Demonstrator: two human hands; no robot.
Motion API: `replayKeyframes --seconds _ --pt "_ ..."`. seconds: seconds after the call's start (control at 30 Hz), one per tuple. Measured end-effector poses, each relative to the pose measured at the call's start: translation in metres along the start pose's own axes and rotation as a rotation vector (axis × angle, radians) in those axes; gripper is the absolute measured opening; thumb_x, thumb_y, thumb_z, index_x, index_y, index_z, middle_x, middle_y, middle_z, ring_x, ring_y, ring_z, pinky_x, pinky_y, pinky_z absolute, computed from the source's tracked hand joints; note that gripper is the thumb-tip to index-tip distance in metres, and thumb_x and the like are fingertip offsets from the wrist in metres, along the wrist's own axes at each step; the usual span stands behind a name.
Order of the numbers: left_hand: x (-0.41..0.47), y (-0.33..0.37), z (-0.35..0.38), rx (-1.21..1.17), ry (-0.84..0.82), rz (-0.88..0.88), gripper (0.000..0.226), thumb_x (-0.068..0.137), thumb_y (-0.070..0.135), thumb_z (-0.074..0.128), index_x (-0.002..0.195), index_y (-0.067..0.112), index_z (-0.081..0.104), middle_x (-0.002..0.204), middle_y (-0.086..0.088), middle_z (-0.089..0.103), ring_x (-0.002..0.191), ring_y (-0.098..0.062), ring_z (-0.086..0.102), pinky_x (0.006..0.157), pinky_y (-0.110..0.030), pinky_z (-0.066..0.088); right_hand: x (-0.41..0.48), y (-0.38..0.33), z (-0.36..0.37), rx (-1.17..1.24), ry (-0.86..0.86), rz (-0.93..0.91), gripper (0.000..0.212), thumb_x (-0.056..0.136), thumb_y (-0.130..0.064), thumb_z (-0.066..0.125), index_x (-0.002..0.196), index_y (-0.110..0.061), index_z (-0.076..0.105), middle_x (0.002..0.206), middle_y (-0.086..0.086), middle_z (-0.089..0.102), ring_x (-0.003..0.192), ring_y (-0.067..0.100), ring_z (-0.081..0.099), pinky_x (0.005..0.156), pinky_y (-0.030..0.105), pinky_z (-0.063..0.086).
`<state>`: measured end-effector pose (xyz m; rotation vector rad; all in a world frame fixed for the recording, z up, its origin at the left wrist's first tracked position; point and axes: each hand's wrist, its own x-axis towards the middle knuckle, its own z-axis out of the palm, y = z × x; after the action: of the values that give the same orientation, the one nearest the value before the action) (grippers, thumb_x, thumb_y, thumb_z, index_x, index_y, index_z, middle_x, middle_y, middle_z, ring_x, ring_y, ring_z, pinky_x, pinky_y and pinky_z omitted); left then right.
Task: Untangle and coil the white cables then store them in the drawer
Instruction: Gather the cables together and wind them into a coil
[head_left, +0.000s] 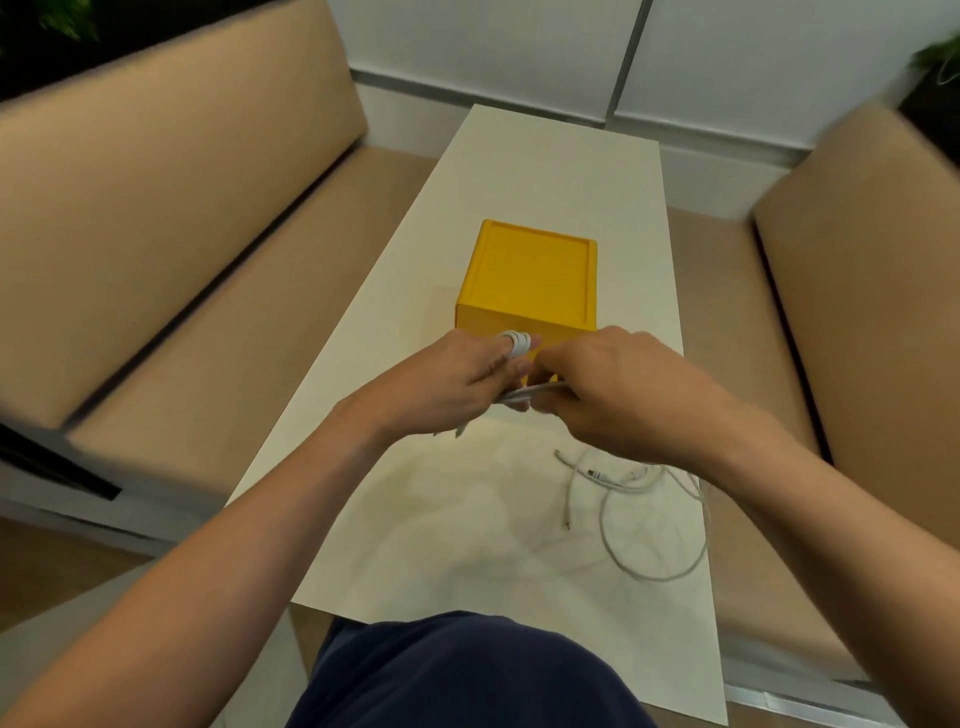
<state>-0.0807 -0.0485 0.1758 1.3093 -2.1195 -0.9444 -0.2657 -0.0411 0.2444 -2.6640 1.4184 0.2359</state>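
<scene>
**Cable Coiled Above the Bench**

Head view: the left hand (447, 382) held a white cable (517, 345) looped round its curled fingers (493, 364), while the right hand (613, 387) pinched its strand, just before the yellow drawer box (530, 280). Loose cables (639, 499) (a tangle) lay on the bench (467, 519) nearby.

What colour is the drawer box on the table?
The drawer box is plain yellow, clearest in the head view.
</scene>
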Motion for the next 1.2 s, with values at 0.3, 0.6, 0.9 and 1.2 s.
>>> replayKeyframes --seconds 0.3,0.6,0.9,1.2 --pt "-0.002 -0.006 0.017 -0.775 -0.119 -0.105 0.046 0.100 0.048 0.045 0.101 0.006 0.063 0.079 -0.021 0.073 0.084 -0.044 0.075 0.102 -0.061 0.051 0.015 0.024 -0.030 0.061 -0.095 -0.277 0.024 0.103 -0.047 0.052 0.109 -0.029 0.066 0.073 -0.016 0.053 0.070 0.001 0.050 0.065 0.030 0.038" --pt "-0.008 -0.002 0.021 -0.965 -0.136 -0.113 0.063 0.104 0.037 0.037 0.137 -0.017 0.047 0.070 -0.017 0.065 0.067 -0.038 0.071 0.091 -0.051 0.058 0.036 0.045 -0.034 0.339 0.023 -0.318 0.022 0.088 -0.039 0.078 0.087 -0.018 0.073 0.063 -0.023 0.062 0.062 -0.005 0.054 0.055 0.013 0.036" --pt "-0.008 0.002 0.018 -0.882 -0.081 -0.079 0.062 0.108 0.043 0.033 0.109 -0.012 0.060 0.050 0.000 0.033 0.036 -0.014 0.022 0.050 -0.031 0.045 0.046 0.056 0.003 0.860 0.007 -0.364 0.029 0.091 -0.030 0.075 0.117 -0.017 0.070 0.079 0.008 0.070 0.068 0.023 0.064 0.071 0.046 0.049" --pt "-0.007 -0.009 0.018 -1.138 -0.146 -0.093 0.045 0.100 0.051 0.044 0.076 0.015 0.057 0.047 0.003 0.027 0.029 -0.011 0.019 0.039 -0.024 0.037 0.040 0.041 0.041 0.948 -0.013 -0.261 0.034 0.103 -0.044 0.048 0.126 -0.026 0.063 0.105 -0.016 0.068 0.098 0.012 0.064 0.078 0.038 0.056"
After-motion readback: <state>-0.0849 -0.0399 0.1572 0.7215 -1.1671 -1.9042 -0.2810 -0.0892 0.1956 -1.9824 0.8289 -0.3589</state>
